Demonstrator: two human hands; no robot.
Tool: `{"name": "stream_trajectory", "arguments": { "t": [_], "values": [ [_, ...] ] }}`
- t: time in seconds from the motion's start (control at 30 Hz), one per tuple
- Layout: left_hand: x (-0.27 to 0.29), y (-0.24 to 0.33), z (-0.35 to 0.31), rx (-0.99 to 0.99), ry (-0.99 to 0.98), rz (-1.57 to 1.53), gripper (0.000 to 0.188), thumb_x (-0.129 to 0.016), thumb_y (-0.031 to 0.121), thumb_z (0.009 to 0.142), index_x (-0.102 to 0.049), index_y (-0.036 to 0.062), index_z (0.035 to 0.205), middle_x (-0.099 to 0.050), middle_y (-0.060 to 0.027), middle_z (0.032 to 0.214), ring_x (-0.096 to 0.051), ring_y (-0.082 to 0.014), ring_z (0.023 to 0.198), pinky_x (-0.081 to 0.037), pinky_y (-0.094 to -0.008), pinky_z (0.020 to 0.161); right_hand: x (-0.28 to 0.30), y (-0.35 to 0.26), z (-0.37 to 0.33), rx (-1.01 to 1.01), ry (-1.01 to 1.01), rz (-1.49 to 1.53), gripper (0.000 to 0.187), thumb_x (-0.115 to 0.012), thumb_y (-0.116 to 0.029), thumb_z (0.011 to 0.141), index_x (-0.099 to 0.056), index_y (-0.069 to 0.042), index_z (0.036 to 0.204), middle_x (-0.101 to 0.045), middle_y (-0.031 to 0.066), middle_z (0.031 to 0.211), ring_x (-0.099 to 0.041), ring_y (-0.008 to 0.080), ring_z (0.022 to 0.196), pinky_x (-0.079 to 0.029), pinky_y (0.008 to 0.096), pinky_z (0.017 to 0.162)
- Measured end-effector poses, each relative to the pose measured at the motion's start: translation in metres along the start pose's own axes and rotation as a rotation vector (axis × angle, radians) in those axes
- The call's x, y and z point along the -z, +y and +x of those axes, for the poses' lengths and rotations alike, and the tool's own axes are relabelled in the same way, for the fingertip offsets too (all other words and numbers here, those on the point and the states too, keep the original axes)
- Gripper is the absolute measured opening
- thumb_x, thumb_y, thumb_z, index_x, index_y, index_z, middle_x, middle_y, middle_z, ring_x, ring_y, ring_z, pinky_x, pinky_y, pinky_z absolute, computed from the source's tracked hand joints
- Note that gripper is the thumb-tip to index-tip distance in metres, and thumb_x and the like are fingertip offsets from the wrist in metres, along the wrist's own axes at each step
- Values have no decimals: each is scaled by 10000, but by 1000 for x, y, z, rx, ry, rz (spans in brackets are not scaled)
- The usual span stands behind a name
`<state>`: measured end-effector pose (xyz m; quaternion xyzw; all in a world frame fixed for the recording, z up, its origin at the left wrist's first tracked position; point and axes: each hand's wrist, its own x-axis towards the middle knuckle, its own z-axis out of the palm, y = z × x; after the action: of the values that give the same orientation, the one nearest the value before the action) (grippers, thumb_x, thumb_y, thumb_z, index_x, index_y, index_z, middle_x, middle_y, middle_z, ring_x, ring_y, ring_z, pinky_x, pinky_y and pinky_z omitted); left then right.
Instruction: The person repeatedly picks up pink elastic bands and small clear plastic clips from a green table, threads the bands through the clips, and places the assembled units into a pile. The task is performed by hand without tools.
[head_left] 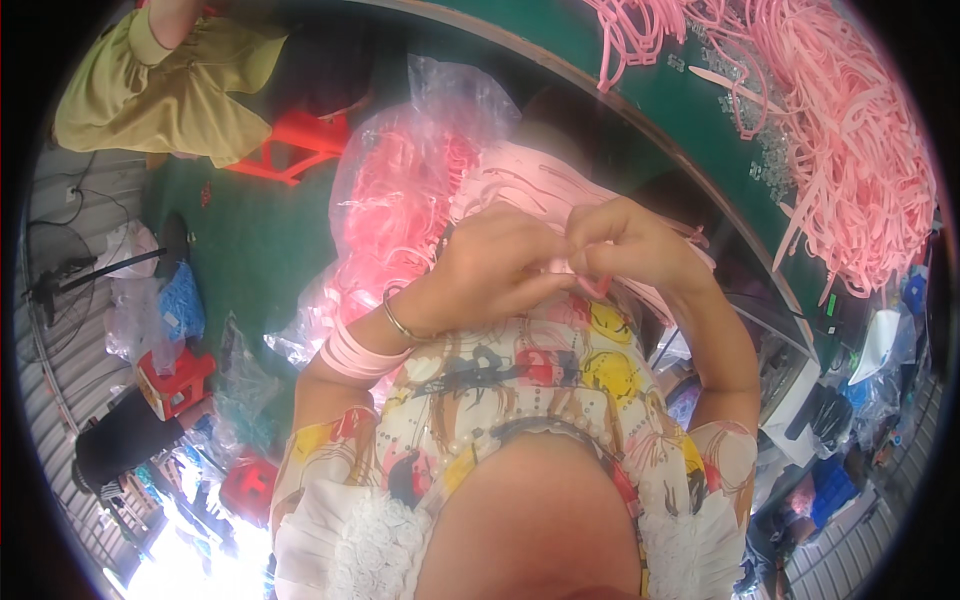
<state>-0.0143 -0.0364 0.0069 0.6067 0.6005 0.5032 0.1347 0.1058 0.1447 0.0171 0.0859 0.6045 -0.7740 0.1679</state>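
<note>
My left hand (490, 262) and my right hand (635, 245) meet in front of my chest. Both have bent, pinched fingers, closed on a thin pink strap (594, 287) whose loop shows just below the fingertips. My fingers hide the exact spot where they grip it. Beneath and beyond my hands, a bundle of flat pink straps (530, 178) lies across my lap. Several pink bands (350, 357) ring my left forearm, below a metal bangle (396, 314) at the wrist.
On the green table (725, 185) at the right sits a large heap of pink straps (850, 150), beside scattered small clear plastic pieces (770, 165). A clear bag of pink straps (390, 190) stands left of my lap. Red stools (300, 140) and other people are to the left.
</note>
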Motion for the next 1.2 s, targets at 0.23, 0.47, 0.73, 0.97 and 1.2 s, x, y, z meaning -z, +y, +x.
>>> {"name": "stream_trajectory", "arguments": {
  "t": [0.23, 0.47, 0.73, 0.97, 1.2],
  "values": [
    [3, 2, -3, 54, -18, -175, 257, -797, 71, 684, -681, 22, 908, -655, -90, 806, -609, -194, 640, -450, -280, 528, 6, 5, 5, 105, -161, -3, 104, -592, -48, 726, -653, 36, 725, -574, 40, 714, -534, 82, 610, -407, 223, 538],
    [7, 3, -7, 566, -96, -489, 220, -710, 110, 811, -640, -2, 987, -638, -46, 770, -583, -118, 650, -445, -245, 574, 15, 4, 11, 101, -67, -148, 107, -599, -70, 736, -658, 19, 740, -572, 50, 697, -551, 101, 625, -428, 238, 566],
    [30, 3, -1, 911, 222, -1009, 194, -538, 133, 943, -555, 21, 1100, -598, -34, 821, -579, -123, 731, -483, -267, 705, -12, 16, 15, 849, 704, -863, 236, -702, -164, 696, -628, -101, 911, -585, 102, 962, -539, 279, 927, -345, 409, 822],
    [32, -28, 4, 564, 527, -1411, 302, -466, 39, 960, -456, 15, 1260, -536, -112, 1166, -511, -237, 1094, -353, -368, 1022, -64, 53, 52, 358, 326, -308, 312, -639, -219, 840, -567, -12, 1062, -631, 157, 889, -625, 284, 805, -509, 373, 726],
    [17, -87, 16, 543, 236, -1122, 469, -516, 102, 918, -393, -85, 1331, -426, -201, 1381, -398, -271, 1300, -292, -391, 1116, -59, 30, 54, 415, 185, 149, 204, -550, -103, 854, -527, 2, 1027, -633, 110, 772, -633, 179, 648, -517, 283, 572]
  ]
}}
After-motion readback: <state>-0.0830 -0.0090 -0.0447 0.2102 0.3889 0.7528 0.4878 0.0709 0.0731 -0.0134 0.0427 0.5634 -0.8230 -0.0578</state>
